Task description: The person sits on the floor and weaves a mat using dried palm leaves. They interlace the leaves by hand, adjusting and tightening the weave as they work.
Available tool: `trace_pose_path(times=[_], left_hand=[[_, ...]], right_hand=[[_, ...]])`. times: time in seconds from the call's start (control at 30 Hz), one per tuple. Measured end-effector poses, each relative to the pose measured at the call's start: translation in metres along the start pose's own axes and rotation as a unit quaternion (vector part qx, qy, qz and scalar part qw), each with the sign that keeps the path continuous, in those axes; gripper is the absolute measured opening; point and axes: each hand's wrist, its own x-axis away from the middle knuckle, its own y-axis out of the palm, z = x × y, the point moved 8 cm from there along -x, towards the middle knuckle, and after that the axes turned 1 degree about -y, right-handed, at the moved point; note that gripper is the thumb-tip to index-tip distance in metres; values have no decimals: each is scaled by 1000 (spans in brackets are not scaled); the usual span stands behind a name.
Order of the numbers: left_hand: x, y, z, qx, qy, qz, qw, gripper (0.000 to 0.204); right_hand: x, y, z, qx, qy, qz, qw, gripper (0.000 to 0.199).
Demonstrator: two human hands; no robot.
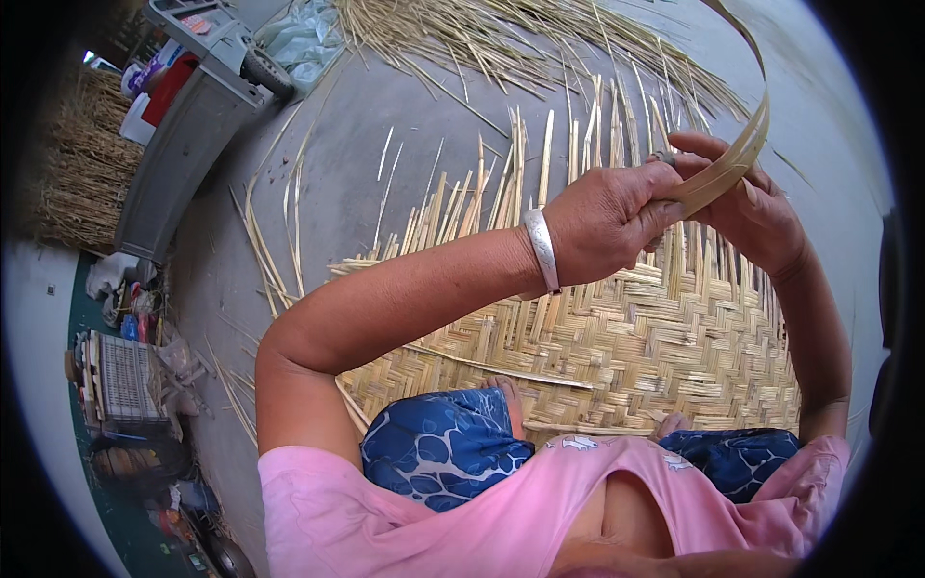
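Note:
Above the mat, a flat, pale reed strip (725,171) is held between my two hands, and its long end arcs up past the top edge at the right. My left hand (617,220), with a silver bangle at the wrist, pinches the strip between thumb and fingers. On the strip's other side my right hand (761,223) has its fingers curled about it; part of this hand is hidden behind the strip. Below lies a woven reed mat (665,337) in a zigzag pattern, with uneven loose ends sticking out along its far side. One loose reed (501,368) rests across its near left part.
A heap of split reeds (462,29) spreads over the grey floor (337,154) at the back. Beside it are a clear plastic bag (301,43) and a grey cart (183,144). Bundled straw (82,164) and a wire rack (127,376) stand at the left. My feet are on the mat.

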Motion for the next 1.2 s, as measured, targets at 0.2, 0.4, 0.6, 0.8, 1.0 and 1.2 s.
trace_pose_path(times=[0.2,0.4,0.6,0.8,1.0,1.2], left_hand=[[-31,28,3,59,-77,-56,994,25],[-49,56,0,128,-91,-18,987,32],[-67,68,-58,54,-183,7,982,27],[-89,63,-62,9,-168,80,982,26],[-84,73,-59,208,-197,90,954,27],[-81,71,-45,295,-197,46,934,28]], right_hand=[[56,-34,-34,84,-93,239,963,34],[80,-59,-22,-33,-83,273,958,32],[89,-76,13,-27,-26,345,938,30],[82,-54,-8,261,-164,345,886,21],[84,-45,-5,298,-252,362,847,16],[83,-50,-18,145,-190,326,915,18]])
